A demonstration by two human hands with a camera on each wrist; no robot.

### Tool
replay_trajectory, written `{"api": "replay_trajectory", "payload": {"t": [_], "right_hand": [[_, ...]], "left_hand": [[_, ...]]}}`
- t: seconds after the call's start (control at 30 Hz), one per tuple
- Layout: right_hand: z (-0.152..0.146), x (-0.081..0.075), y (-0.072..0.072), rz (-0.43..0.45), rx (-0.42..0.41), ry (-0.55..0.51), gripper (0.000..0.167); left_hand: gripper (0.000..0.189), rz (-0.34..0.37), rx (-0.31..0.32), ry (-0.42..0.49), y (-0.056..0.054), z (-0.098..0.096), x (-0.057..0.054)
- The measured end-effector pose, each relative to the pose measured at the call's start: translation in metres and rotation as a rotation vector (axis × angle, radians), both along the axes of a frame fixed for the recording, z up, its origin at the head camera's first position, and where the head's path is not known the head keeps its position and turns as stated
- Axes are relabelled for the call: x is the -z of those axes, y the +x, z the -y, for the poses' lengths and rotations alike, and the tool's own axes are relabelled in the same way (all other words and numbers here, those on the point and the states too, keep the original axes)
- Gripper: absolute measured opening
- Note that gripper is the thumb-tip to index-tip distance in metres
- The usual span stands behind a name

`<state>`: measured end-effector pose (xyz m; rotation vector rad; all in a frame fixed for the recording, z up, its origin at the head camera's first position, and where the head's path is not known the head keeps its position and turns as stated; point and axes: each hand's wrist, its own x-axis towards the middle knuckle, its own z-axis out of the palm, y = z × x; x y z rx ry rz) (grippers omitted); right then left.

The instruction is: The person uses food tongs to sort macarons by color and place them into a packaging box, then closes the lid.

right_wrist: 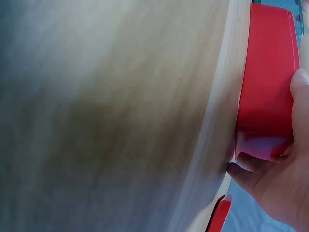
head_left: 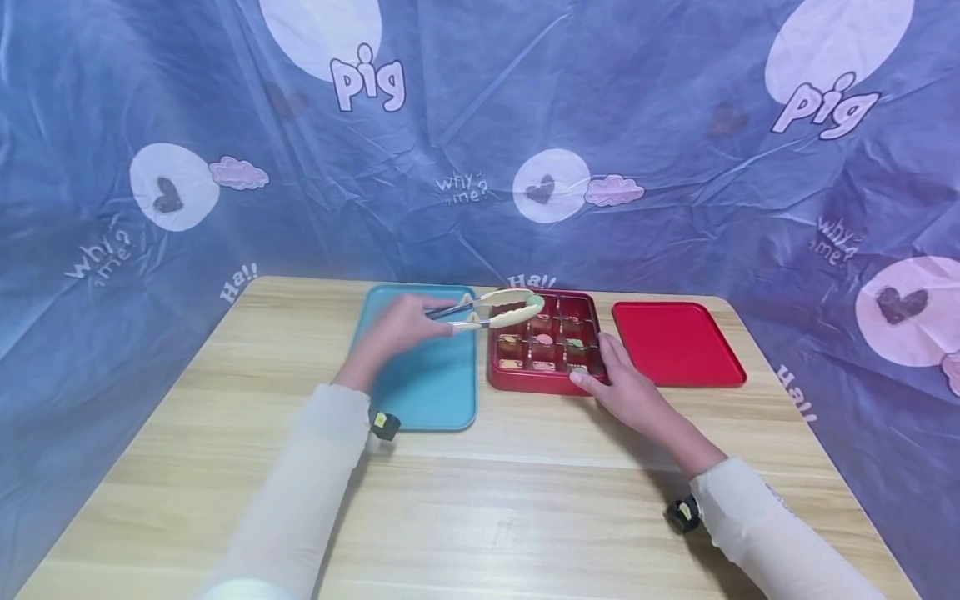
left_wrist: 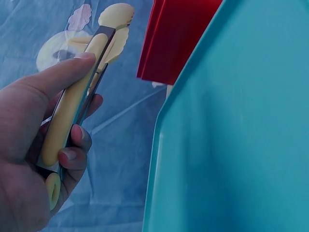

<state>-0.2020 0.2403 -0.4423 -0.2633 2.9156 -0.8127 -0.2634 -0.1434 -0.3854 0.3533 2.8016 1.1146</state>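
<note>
My left hand grips a pair of tongs with cream-coloured tips, held over the blue tray and reaching right. Between the tips a small pale green piece is pinched above the red box. The left wrist view shows the thumb along the yellow handle of the tongs and the fingers curled round the other side. My right hand holds the box's front right corner, thumb at the front rim and fingers along the side. Small yellow, pink and green pieces sit in the box's front compartments.
A blue tray lies left of the box. To the right is a red lid-like tray, flat on the wooden table. A blue printed cloth hangs right behind the table's far edge.
</note>
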Motion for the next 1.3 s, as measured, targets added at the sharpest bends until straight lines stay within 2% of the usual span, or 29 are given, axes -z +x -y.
{"api": "replay_trajectory", "payload": {"t": [0.1,0.23,0.47,0.7,0.97,1.3], "right_hand": [[0.0,0.0,0.0,-0.002,-0.002,-0.002,0.112],[0.0,0.0,0.0,-0.005,-0.005,-0.005,0.111],[-0.001,0.002,0.001,-0.004,-0.005,-0.009,0.111],[-0.001,0.002,0.001,-0.011,-0.006,-0.005,0.11],[0.0,0.001,0.0,-0.011,-0.007,-0.009,0.11],[0.001,0.001,0.0,-0.005,-0.002,-0.003,0.111]], "left_hand": [[0.06,0.027,0.008,0.005,-0.005,-0.011,0.001],[0.06,0.029,0.026,0.012,-0.011,-0.025,0.003],[0.06,0.022,0.034,-0.037,-0.021,-0.047,0.004],[0.057,0.038,0.035,-0.076,-0.025,-0.066,0.002],[0.055,0.045,0.024,-0.091,-0.033,-0.079,0.003],[0.059,0.061,0.033,-0.11,-0.042,-0.086,0.001]]}}
